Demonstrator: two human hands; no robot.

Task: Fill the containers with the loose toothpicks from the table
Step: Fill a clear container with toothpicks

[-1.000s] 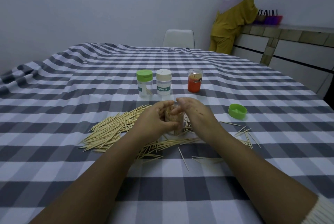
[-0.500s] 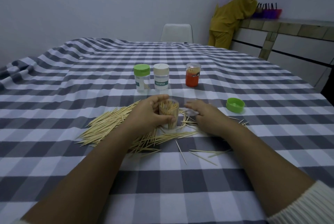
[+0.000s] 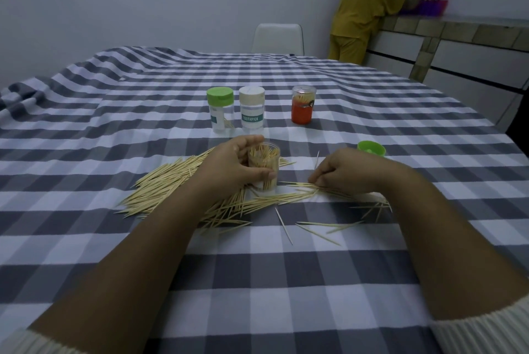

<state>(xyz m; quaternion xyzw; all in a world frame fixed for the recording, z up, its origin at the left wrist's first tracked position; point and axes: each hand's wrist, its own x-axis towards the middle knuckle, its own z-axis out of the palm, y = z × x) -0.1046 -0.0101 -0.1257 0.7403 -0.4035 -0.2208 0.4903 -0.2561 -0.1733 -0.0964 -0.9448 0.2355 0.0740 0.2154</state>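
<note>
The left hand (image 3: pixel 232 165) grips an open clear container (image 3: pixel 263 166) standing upright on the desk (image 3: pixel 86 130) — it is packed with toothpicks. The right hand (image 3: pixel 343 172), just to its right, has fingers curled down, pinching loose toothpicks (image 3: pixel 171 182) that lie scattered around both hands. Farther back stand a green-lidded container (image 3: pixel 220 110), a cream-lidded container (image 3: pixel 252 110) and an orange container (image 3: pixel 303 108) — a loose green lid (image 3: pixel 371 148) lies at right.
</note>
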